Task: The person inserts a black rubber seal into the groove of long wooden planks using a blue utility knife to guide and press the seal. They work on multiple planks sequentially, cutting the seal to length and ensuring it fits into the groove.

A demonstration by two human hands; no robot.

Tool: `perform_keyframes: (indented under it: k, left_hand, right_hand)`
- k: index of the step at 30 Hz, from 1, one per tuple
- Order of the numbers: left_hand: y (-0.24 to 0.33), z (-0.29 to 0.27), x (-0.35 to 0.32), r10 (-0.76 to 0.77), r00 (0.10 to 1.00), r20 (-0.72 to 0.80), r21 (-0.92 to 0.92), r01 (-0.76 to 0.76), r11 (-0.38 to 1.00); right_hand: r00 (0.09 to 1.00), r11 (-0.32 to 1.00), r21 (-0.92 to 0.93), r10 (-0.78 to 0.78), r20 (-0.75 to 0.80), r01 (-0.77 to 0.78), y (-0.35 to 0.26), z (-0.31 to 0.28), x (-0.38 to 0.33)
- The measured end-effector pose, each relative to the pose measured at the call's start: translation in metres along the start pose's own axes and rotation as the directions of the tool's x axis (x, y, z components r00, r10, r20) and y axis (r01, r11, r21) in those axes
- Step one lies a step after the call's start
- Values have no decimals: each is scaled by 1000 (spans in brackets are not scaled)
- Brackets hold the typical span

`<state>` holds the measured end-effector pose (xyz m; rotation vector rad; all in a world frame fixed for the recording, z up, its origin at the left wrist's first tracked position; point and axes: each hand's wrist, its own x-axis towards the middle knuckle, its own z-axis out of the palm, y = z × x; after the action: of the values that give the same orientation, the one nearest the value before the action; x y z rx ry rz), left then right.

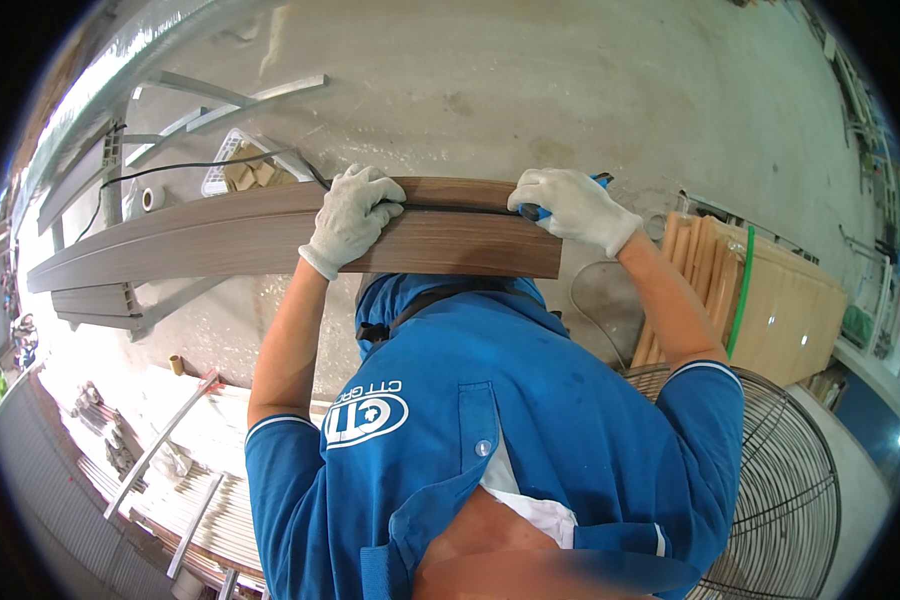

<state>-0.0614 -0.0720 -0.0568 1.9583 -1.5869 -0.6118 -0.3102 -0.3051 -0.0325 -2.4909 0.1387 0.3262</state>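
A long brown wood-grain profile [450,245] lies across in front of my waist, running off to the far left. Along its lengthwise groove sits a thin black flexible strip [455,208]. My gloved left hand [354,214] is closed on this strip, its fingers pressed down at the groove. Near the profile's right end, my gloved right hand [574,204] wraps round a blue-and-black hand tool [534,212]. Both ends of the tool stick out of the fist; its middle and exact kind are hidden. The tool's near end is against the strip and groove.
Metal rack bars [185,285] support the profile at left. A white basket [215,165] of brown pieces and a white roll [153,198] stand beyond it. At right are a stack of tan panels [785,300] with a green strap and a wire-caged fan [785,480].
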Motion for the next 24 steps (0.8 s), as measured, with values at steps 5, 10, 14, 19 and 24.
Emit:
perform_keyframes:
  k: [5,10,14,19,24]
  left_hand:
    - [-1,2,-2,-1,1000,0,-4,1,1000]
    - [-2,4,-2,-10,1000,-16,-11,10,1000]
    - [-2,3,-2,-13,1000,-11,-23,13,1000]
    - [-3,5,-3,-15,1000,-22,-50,14,999]
    - [-4,2,-2,-21,1000,2,-32,21,999]
  right_hand:
    - [992,998,36,42,115,-47,-1,0,10]
    - [989,997,69,15,144,-25,-4,-2,18]
    - [981,996,40,70,180,-78,-7,-2,15]
    - [989,998,35,43,142,-49,1,-4,0]
    - [995,999,1,35,91,-35,10,0,-14]
